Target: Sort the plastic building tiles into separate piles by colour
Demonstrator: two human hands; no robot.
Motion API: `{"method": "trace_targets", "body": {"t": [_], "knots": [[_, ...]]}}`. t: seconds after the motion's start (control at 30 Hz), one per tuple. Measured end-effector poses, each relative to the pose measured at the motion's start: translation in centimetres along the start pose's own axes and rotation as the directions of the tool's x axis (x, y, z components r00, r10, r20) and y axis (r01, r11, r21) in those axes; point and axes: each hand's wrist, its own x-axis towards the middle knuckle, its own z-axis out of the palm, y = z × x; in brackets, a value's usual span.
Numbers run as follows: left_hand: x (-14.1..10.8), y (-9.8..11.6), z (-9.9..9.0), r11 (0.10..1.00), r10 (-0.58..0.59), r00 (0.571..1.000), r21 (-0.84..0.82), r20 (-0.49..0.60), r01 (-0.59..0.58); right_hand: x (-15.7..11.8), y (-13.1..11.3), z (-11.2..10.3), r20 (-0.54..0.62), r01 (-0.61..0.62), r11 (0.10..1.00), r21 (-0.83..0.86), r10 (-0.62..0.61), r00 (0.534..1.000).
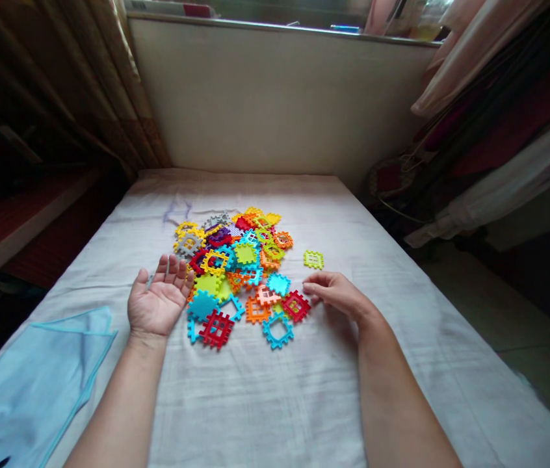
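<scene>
A heap of colourful plastic interlocking tiles (pixel 246 253), with notched edges and many with window-like cutouts, lies on a white cloth. At the heap's left edge, my left hand (pixel 160 299) is open, palm up, with nothing on the palm. On the other side, my right hand (pixel 336 292) has loosely bent fingers, a small gap between them and nothing visible held. Its fingertips are close to a red window tile (pixel 296 305); whether they touch it I cannot tell. Nearer me lie another red tile (pixel 216 329) and a blue frame tile (pixel 277 330). One lime-green tile (pixel 313 259) sits apart, beyond my right hand.
A folded light-blue cloth (pixel 45 377) lies at the near left. The white sheet (pixel 255 409) covers the surface up to a pale wall panel (pixel 275 97). Brown curtains (pixel 75 78) hang at left, and clothes (pixel 509 143) hang at right beyond the edge.
</scene>
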Motion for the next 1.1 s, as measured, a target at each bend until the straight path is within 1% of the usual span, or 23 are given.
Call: {"method": "trace_targets", "body": {"t": [0.03,0.1,0.2,0.27,0.3,0.37,0.47,0.53,0.6,0.67,0.77,0.83,0.87,0.93,1.0,1.03,1.1], "knots": [[0.0,0.0,0.0,1.000,0.002,1.000,0.002,-0.002,-0.002,-0.4,-0.4,-0.1,0.071,-0.009,0.999,-0.034,0.012,0.997],[0.0,0.0,0.1,1.000,0.008,1.000,0.004,-0.010,-0.008,-0.8,-0.8,0.0,0.145,0.026,0.994,-0.105,-0.011,0.989],[-0.1,-0.1,0.2,1.000,0.011,1.000,0.005,-0.013,-0.011,-0.8,-0.9,0.6,0.152,0.102,0.954,-0.282,-0.061,0.986],[-0.1,-0.1,0.1,1.000,0.008,1.000,0.006,-0.004,-0.008,-0.6,-0.9,1.1,0.135,0.101,0.916,-0.389,-0.052,0.989],[0.0,-0.1,0.1,1.000,0.006,1.000,0.005,0.000,-0.006,-0.6,-0.9,1.4,0.132,0.092,0.907,-0.410,-0.040,0.990],[0.0,-0.1,-0.1,1.000,0.005,1.000,0.002,0.008,-0.005,-0.6,-0.9,1.8,0.157,0.072,0.926,-0.372,-0.013,0.987],[0.1,0.0,-0.3,1.000,0.000,1.000,0.004,0.030,0.000,-0.8,-1.2,2.4,0.263,0.053,0.977,-0.205,0.003,0.965],[0.2,0.0,-0.3,1.000,-0.002,0.999,0.005,0.036,0.002,-1.0,-1.5,2.9,0.334,0.055,0.994,-0.094,-0.021,0.942],[0.1,0.0,-0.2,1.000,0.001,1.000,-0.001,0.028,-0.001,-1.0,-1.7,3.3,0.374,0.068,0.998,-0.017,-0.057,0.926],[0.0,-0.1,0.0,1.000,0.003,1.000,-0.009,0.016,-0.003,-0.9,-1.8,3.3,0.362,0.084,0.996,0.019,-0.086,0.928],[-0.1,-0.2,0.2,1.000,0.005,1.000,-0.012,0.002,-0.005,-0.5,-1.3,2.6,0.242,0.088,0.996,-0.012,-0.082,0.967],[-0.2,-0.2,0.3,1.000,0.005,1.000,-0.006,0.005,-0.005,-0.3,-0.9,1.8,0.186,0.088,0.995,-0.050,-0.078,0.980],[-0.1,-0.2,0.2,1.000,0.003,1.000,-0.003,0.009,-0.003,-0.3,-0.8,1.5,0.188,0.095,0.993,-0.069,-0.081,0.979],[-0.1,-0.1,0.0,1.000,0.003,1.000,0.005,0.019,-0.003,-0.4,-0.7,1.1,0.238,0.128,0.984,-0.122,-0.096,0.967],[0.0,-0.1,-0.2,1.000,0.005,1.000,0.012,0.029,-0.005,-0.6,-0.9,1.2,0.287,0.178,0.961,-0.213,-0.112,0.951],[0.1,-0.1,-0.3,1.000,0.006,0.999,0.016,0.032,-0.007,-0.7,-1.1,1.3,0.289,0.200,0.941,-0.272,-0.119,0.950],[0.1,-0.1,-0.4,1.000,0.011,0.999,0.018,0.038,-0.011,-1.0,-1.5,1.9,0.248,0.225,0.888,-0.402,-0.131,0.960]]}}
